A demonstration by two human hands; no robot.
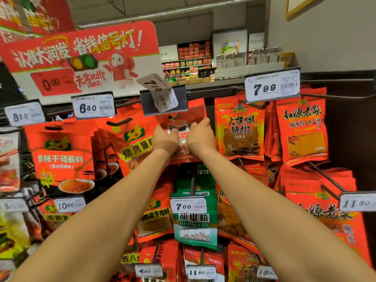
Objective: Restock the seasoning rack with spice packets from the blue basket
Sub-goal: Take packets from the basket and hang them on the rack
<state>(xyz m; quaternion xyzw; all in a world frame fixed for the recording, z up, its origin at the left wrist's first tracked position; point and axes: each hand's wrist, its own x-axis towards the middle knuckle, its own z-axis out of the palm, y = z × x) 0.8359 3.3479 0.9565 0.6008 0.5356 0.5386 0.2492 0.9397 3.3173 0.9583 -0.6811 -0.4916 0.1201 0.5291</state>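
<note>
Crowded seasoning rack (333, 96); left hand (165, 139) and right hand (200, 137) clamped on half-hidden red packet (183, 121).

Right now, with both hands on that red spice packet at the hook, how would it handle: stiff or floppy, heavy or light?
The red spice packet is probably floppy: it looks like a thin film pouch. Likely light, since neighbouring packets hang from slim hooks. Its glossy film may be slippery, which may explain the left hand and right hand pinching it.
</note>
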